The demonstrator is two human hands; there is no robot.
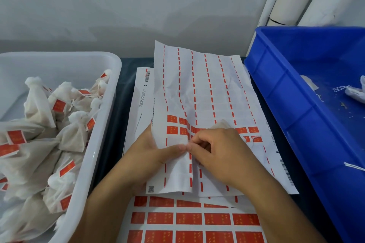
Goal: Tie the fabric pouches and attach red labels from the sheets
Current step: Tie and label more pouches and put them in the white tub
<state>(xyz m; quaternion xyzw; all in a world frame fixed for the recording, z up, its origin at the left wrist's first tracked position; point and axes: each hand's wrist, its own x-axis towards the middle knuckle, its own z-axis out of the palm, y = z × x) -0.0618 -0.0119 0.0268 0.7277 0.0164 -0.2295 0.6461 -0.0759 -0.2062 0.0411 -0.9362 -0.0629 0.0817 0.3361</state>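
At frame centre, the left hand (pixel 158 152) is holding a nearly spent label sheet (pixel 199 94) while right hand (pixel 219 150) fingers are pinching a red label; hasty peeling could tear it.

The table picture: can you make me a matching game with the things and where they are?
Things:
1. white tub
2. blue crate
3. nearly used-up label sheet
4. full label sheet

Places:
A. far right
B. nearest the camera, under the arms
C. far left, holding tied pouches
D. middle, under both hands

Pairs: 1-C, 2-A, 3-D, 4-B
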